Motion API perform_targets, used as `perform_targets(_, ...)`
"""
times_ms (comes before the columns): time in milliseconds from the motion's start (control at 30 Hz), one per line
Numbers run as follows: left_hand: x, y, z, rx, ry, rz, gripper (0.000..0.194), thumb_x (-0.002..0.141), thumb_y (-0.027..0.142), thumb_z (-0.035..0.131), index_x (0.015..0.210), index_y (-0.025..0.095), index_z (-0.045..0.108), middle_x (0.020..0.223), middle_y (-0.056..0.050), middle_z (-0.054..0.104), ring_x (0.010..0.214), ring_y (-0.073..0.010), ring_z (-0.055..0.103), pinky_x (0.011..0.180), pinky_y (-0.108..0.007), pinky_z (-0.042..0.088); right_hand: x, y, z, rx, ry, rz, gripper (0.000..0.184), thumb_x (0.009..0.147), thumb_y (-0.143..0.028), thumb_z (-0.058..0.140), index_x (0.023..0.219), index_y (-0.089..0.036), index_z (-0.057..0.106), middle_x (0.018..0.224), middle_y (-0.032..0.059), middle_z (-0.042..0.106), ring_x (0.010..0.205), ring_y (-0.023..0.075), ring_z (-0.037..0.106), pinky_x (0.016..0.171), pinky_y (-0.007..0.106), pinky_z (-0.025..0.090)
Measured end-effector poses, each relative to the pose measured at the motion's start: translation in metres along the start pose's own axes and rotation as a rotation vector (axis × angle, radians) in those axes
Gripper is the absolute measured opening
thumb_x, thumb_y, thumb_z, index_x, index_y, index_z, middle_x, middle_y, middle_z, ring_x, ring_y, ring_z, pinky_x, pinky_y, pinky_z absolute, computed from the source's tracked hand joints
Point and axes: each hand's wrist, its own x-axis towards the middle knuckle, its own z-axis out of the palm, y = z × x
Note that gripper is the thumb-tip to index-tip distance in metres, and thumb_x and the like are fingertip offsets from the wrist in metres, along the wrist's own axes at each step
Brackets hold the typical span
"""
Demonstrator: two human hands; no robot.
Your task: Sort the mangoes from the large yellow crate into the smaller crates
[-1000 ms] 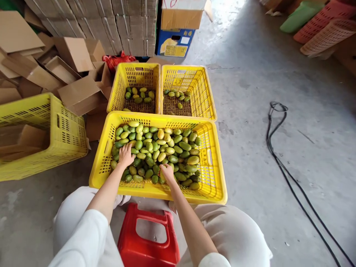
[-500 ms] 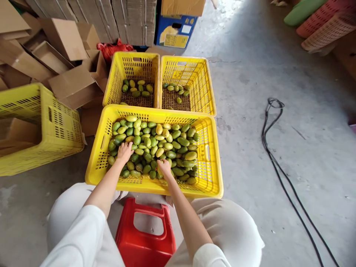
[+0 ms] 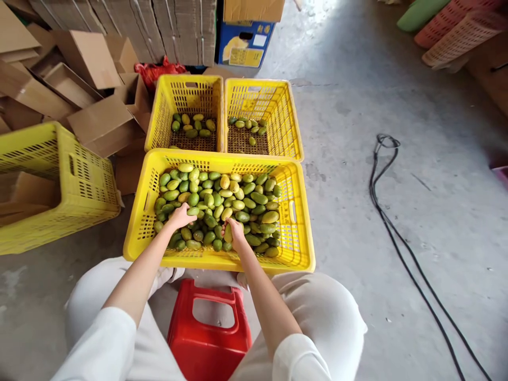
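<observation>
A large yellow crate [image 3: 296, 254] in front of my knees holds many small oval fruits [image 3: 260, 198], green to yellow and mango-like. Over the left part of the pile, my left hand [image 3: 181, 217] pinches a green fruit [image 3: 193, 211] between thumb and fingers. My right hand [image 3: 235, 232], near the crate's front middle, is closed around a yellowish-green fruit [image 3: 228, 233]. Its fingers partly cover that fruit, and other fruits lie close about both hands.
Two smaller yellow crates, left [image 3: 153, 127] and right [image 3: 291, 127], stand behind with several fruits each. A yellow crate [image 3: 85, 182] with cardboard lies at left, below cardboard boxes [image 3: 103, 119]. A red stool [image 3: 210, 344] is between my legs. Black cable [image 3: 391, 227] runs along the right floor.
My left hand has shifted slightly right and now pinches a green fruit. My right hand stays near the same spot, turned so the fruit in it shows more. The view has shifted slightly.
</observation>
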Motion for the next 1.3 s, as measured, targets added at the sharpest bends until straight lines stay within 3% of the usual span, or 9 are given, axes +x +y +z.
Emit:
perform_targets(200,-0.04,0.062,-0.028,-0.593,-0.28,0.103,0.041,0.089,0.021,0.089,0.107,0.026,0.052,0.095,0.0,0.079,0.089,-0.0194,0.086,0.098,-0.044,0.074,-0.028,-0.054,0.017,0.256,-0.093,-0.091,0.039,0.105,-0.04,0.066,0.074,-0.029,0.045,0.063,-0.0033,0.048,0.055,0.0148,0.045,0.055,0.026,0.049)
perform_targets(267,-0.061,0.08,-0.042,-0.805,-0.353,0.155,0.046,0.087,0.031,0.091,0.11,0.028,0.051,0.086,0.005,0.074,0.075,-0.0158,0.077,0.081,-0.037,0.073,-0.041,-0.079,0.018,0.321,-0.131,-0.113,0.038,0.106,-0.041,0.066,0.076,-0.028,0.046,0.065,-0.0035,0.05,0.056,0.0139,0.046,0.055,0.024,0.049)
perform_targets(400,-0.103,0.101,-0.06,-0.989,-0.377,0.25,0.059,0.081,0.068,0.096,0.098,0.025,0.058,0.069,0.004,0.066,0.05,-0.0113,0.057,0.044,-0.02,0.046,-0.08,-0.126,0.008,0.518,-0.369,-0.105,0.032,0.095,-0.044,0.085,0.089,-0.026,0.058,0.079,-0.0011,0.068,0.061,0.0138,0.059,0.058,0.025,0.056)
perform_targets(500,-0.124,0.109,-0.06,-1.062,-0.322,0.225,0.061,0.076,0.073,0.096,0.08,0.023,0.06,0.054,0.006,0.053,0.038,-0.0068,0.038,0.035,-0.018,0.026,-0.111,-0.145,-0.002,0.524,-0.484,-0.116,0.028,0.084,-0.03,0.089,0.093,-0.025,0.063,0.083,-0.0001,0.072,0.07,0.0167,0.068,0.057,0.024,0.059)
perform_targets(633,-0.133,0.12,-0.052,-1.164,-0.225,0.121,0.057,0.091,0.068,0.083,0.067,0.022,0.06,0.046,0.005,0.046,0.033,-0.0053,0.029,0.034,-0.017,0.02,-0.133,-0.143,-0.002,0.555,-0.532,-0.175,0.026,0.085,-0.021,0.088,0.102,-0.026,0.069,0.089,-0.0012,0.077,0.076,0.0163,0.073,0.061,0.023,0.063)
perform_targets(833,-0.129,0.134,-0.052,-1.352,-0.128,-0.093,0.057,0.111,0.054,0.065,0.066,0.02,0.058,0.05,0.002,0.051,0.037,-0.0064,0.039,0.037,-0.015,0.026,-0.132,-0.136,0.013,0.642,-0.426,-0.051,0.012,0.09,-0.028,0.081,0.1,-0.021,0.077,0.085,0.0012,0.08,0.074,0.0141,0.074,0.062,0.019,0.062)
perform_targets(1000,-0.122,0.135,-0.053,-1.379,-0.1,-0.225,0.055,0.115,0.042,0.058,0.064,0.02,0.057,0.053,0.001,0.051,0.041,-0.0074,0.043,0.037,-0.015,0.024,-0.126,-0.129,0.022,0.541,-0.293,-0.057,0.012,0.095,-0.032,0.082,0.093,-0.022,0.074,0.08,-0.0001,0.079,0.064,0.0128,0.069,0.057,0.019,0.059)
perform_targets(1167,-0.12,0.131,-0.049,-1.321,-0.075,-0.212,0.04,0.108,0.026,0.061,0.071,0.015,0.07,0.063,-0.001,0.062,0.048,-0.0079,0.055,0.04,-0.015,0.037,-0.122,-0.128,0.027,0.509,-0.09,0.001,0.02,0.107,-0.032,0.073,0.09,-0.024,0.066,0.072,-0.0014,0.073,0.058,0.0144,0.068,0.057,0.023,0.061)
perform_targets(1300,-0.122,0.13,-0.047,-1.221,-0.078,-0.181,0.026,0.102,0.025,0.069,0.082,0.013,0.079,0.059,0.0,0.061,0.046,-0.0108,0.057,0.042,-0.018,0.043,-0.127,-0.132,0.027,0.54,-0.095,0.135,0.023,0.112,-0.035,0.065,0.092,-0.024,0.066,0.073,-0.0003,0.072,0.06,0.0159,0.069,0.059,0.025,0.063)
